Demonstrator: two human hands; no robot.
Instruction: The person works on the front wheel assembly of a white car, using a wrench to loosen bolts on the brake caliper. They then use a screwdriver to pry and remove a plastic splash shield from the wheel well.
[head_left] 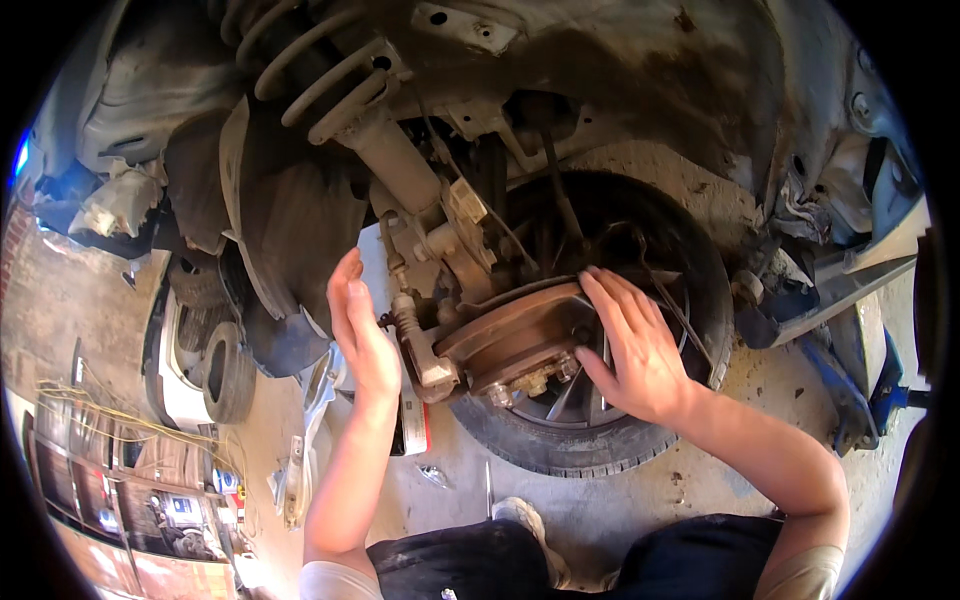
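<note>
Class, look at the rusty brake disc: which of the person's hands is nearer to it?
Right. The right hand is at the right edge of the brake disc. The left hand is off to its left, with the brake caliper between.

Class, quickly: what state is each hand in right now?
Left hand: open, empty, beside the brake caliper.
Right hand: open, at the edge of the rusty brake disc; contact unclear.

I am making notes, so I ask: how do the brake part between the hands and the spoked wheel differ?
The brake part is rusty brown; the spoked wheel has a black tyre. The brake part looks smaller than the wheel. The brake part hangs on the suspension, while the wheel lies on the floor. Both look round.
</note>
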